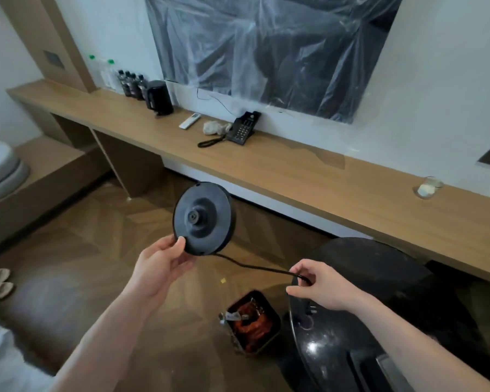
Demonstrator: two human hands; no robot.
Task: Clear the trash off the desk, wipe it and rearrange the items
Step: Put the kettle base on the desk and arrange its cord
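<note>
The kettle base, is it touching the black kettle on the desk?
Apart. The head view shows the kettle base held up by the left hand over the floor, while the black kettle stands far back on the desk.

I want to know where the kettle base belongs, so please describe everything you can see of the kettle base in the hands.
The kettle base is a round black disc, plastic by its look, with a raised connector at its centre. It is held in the air in front of the desk, tilted so its top faces the camera. The left hand grips its lower rim. Its black cord runs from the bottom edge to the right hand, which pinches it.
</note>
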